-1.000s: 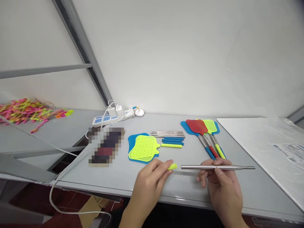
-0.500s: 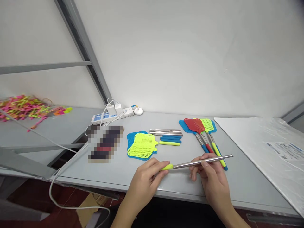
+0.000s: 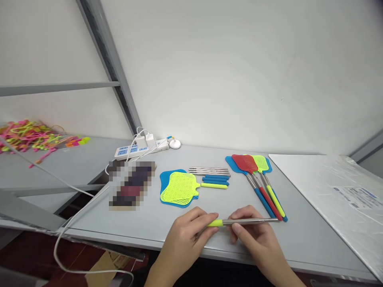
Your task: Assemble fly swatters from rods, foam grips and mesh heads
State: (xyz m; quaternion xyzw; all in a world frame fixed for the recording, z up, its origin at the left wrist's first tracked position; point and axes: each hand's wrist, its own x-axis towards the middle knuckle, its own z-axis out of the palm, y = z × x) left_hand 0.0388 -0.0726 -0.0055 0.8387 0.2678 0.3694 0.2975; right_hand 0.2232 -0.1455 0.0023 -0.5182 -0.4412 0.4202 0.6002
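Observation:
My left hand [image 3: 187, 237] is closed round a yellow-green handle grip [image 3: 216, 223], most of which the fingers hide. From the grip a metal rod [image 3: 247, 221] sticks out to the right, lying nearly level above the table's front. My right hand [image 3: 255, 239] pinches this rod close to the grip, thumb in front and fingers behind. Beyond the hands lie yellow-green and blue fly swatter heads [image 3: 179, 186], several metal rods [image 3: 209, 171], blue handle grips [image 3: 215, 180] and one loose yellow-green grip [image 3: 214, 185].
Whole fly swatters [image 3: 249, 163] in red, blue and yellow-green lie at the right, beside a white wrapped panel [image 3: 323, 179]. A power strip [image 3: 140, 150] with cables stands at the back left. A blurred-out object [image 3: 131, 187] lies nearer. Far left is a colourful pile [image 3: 30, 137].
My right hand has slid left along the rod towards the grip. The rod has come down and lies more level. My left hand keeps its hold and sits slightly lower.

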